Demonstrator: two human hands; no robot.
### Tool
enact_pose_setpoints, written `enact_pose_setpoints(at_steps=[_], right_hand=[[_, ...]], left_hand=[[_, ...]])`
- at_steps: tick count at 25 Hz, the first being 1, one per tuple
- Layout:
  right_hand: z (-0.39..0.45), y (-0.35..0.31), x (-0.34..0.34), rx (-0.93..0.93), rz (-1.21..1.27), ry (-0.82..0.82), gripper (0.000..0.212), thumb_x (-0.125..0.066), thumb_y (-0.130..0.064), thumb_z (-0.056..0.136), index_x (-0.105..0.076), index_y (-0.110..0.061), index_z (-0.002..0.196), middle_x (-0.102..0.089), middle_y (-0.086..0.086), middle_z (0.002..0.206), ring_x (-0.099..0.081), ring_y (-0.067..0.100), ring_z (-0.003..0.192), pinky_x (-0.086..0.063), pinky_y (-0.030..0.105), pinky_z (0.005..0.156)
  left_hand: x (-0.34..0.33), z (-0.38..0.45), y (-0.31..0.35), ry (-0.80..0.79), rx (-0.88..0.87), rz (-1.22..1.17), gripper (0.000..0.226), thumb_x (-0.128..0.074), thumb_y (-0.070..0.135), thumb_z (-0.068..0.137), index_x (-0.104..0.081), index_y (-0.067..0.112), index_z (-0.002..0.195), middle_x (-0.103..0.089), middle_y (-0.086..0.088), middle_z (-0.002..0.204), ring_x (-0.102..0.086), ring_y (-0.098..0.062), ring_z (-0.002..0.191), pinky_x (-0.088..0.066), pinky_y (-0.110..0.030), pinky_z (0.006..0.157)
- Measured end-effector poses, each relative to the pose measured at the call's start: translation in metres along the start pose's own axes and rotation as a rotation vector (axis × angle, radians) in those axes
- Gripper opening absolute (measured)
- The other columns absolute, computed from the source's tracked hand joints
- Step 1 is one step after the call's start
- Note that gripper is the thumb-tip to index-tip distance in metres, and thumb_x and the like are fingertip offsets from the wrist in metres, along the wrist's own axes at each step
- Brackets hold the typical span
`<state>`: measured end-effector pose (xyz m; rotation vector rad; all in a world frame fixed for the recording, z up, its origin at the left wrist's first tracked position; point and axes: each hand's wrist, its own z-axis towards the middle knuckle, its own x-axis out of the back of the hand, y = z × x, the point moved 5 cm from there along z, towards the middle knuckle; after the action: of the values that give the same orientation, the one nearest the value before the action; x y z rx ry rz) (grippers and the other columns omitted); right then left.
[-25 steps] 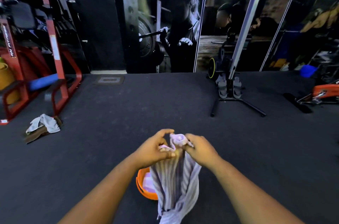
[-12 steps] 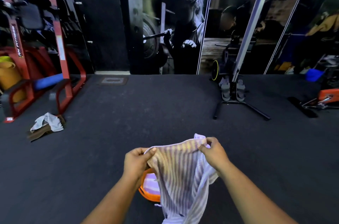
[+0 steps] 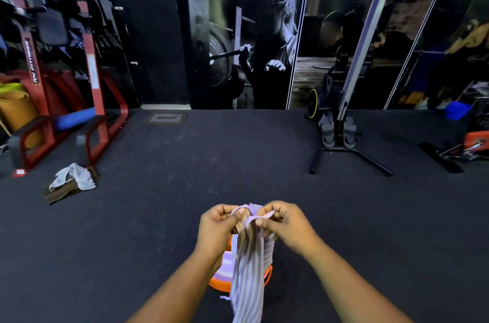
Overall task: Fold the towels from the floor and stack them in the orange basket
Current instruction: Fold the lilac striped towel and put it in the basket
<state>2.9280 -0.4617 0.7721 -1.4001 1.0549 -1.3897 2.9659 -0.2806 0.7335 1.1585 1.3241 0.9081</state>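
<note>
1. Loose towels (image 3: pixel 71 182) at 10 o'clock on the floor (image 3: pixel 238 164) could get overlooked.
2. Left hand (image 3: pixel 217 227) fingers pinch the striped towel's (image 3: pixel 250 269) top edge; a slip undoes the fold.
3. Right hand (image 3: pixel 287 224) pinches alongside; uneven corners would stack crooked in the basket (image 3: pixel 221 284) at 6 o'clock.

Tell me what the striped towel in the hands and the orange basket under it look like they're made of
Striped towel: soft woven cloth, probably cotton, matte; it hangs limp and bunches where the left hand and right hand pinch it. Orange basket: likely moulded plastic, going by its smooth rim and even colour, though most of it is hidden.
</note>
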Motion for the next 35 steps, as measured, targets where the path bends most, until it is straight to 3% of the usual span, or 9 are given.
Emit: enact_pose_setpoints(at_steps=[6,12,16,20,23,25,28,31,35], right_hand=[[0.011,-0.010,-0.011,0.245,-0.514,0.177,0.025,-0.063,-0.060,0.080,-0.067,-0.036,0.085,-0.051,-0.015,0.092,-0.051,0.009,0.097,-0.044,0.032,0.085],[0.009,-0.013,-0.022,0.227,-0.110,0.151,0.014,-0.068,-0.017,0.095,-0.073,-0.020,0.083,-0.073,-0.002,0.085,-0.068,0.011,0.085,-0.054,0.036,0.081],[0.013,-0.019,-0.025,0.226,-0.086,0.057,0.014,-0.068,-0.019,0.096,-0.073,-0.019,0.084,-0.075,0.000,0.086,-0.071,0.013,0.086,-0.057,0.039,0.082],[0.022,-0.012,-0.013,0.200,-0.212,-0.035,0.026,-0.079,-0.034,0.088,-0.064,-0.023,0.071,-0.056,-0.010,0.063,-0.047,0.001,0.061,-0.039,0.030,0.059],[0.020,0.001,0.000,0.104,-0.557,-0.288,0.059,-0.078,-0.057,0.082,-0.038,-0.022,0.057,-0.038,-0.006,0.061,-0.035,0.008,0.059,-0.026,0.034,0.058],[0.019,0.011,0.020,0.012,-0.874,-0.325,0.070,-0.059,-0.086,0.074,-0.037,-0.021,0.058,-0.045,-0.005,0.069,-0.045,0.013,0.072,-0.031,0.034,0.067],[0.022,0.017,0.063,-0.075,-1.210,-0.155,0.060,-0.042,-0.086,0.083,-0.059,-0.029,0.075,-0.051,-0.007,0.097,-0.045,0.018,0.107,-0.037,0.040,0.089],[0.024,0.012,0.099,-0.169,-1.365,0.035,0.050,-0.046,-0.074,0.092,-0.067,-0.033,0.112,-0.050,-0.001,0.115,-0.045,0.023,0.119,-0.039,0.045,0.096],[0.027,-0.025,0.124,-0.060,-1.088,0.369,0.032,-0.060,-0.048,0.098,-0.052,-0.019,0.088,-0.055,0.002,0.094,-0.058,0.026,0.090,-0.044,0.039,0.068]], left_hand=[[-0.014,-0.011,0.002,-0.142,-0.008,-0.029,0.019,-0.062,0.007,0.099,-0.077,0.001,0.109,-0.075,-0.025,0.105,-0.071,-0.035,0.100,-0.055,-0.049,0.098],[-0.017,-0.022,0.004,-0.260,-0.023,-0.039,0.029,-0.064,0.006,0.098,-0.070,0.004,0.126,-0.074,-0.017,0.120,-0.070,-0.030,0.115,-0.055,-0.042,0.101],[-0.009,-0.019,0.013,-0.236,-0.068,0.041,0.026,-0.072,0.009,0.092,-0.074,0.003,0.117,-0.077,-0.019,0.109,-0.073,-0.030,0.105,-0.057,-0.042,0.095],[-0.003,-0.010,0.031,-0.204,-0.115,0.181,0.016,-0.064,0.007,0.100,-0.076,0.002,0.108,-0.079,-0.011,0.096,-0.072,-0.015,0.086,-0.056,-0.028,0.076],[0.012,0.008,0.058,-0.119,-0.172,0.209,0.015,-0.059,0.007,0.103,-0.073,0.002,0.103,-0.074,-0.004,0.085,-0.063,-0.008,0.072,-0.051,-0.021,0.063],[0.038,0.030,0.076,0.013,-0.217,0.227,0.016,-0.057,0.009,0.104,-0.072,0.008,0.100,-0.071,-0.001,0.080,-0.058,-0.008,0.067,-0.049,-0.024,0.060],[0.091,0.061,0.094,0.254,-0.232,0.269,0.017,-0.058,0.011,0.103,-0.072,0.013,0.094,-0.070,0.000,0.079,-0.060,-0.015,0.071,-0.051,-0.034,0.070],[0.116,0.076,0.095,0.265,-0.214,0.383,0.018,-0.061,0.013,0.101,-0.073,0.020,0.089,-0.074,-0.001,0.085,-0.064,-0.016,0.079,-0.051,-0.036,0.079],[0.104,0.079,0.102,0.281,-0.241,0.377,0.015,-0.062,0.015,0.102,-0.073,0.021,0.092,-0.076,-0.002,0.091,-0.068,-0.014,0.082,-0.056,-0.040,0.083]])
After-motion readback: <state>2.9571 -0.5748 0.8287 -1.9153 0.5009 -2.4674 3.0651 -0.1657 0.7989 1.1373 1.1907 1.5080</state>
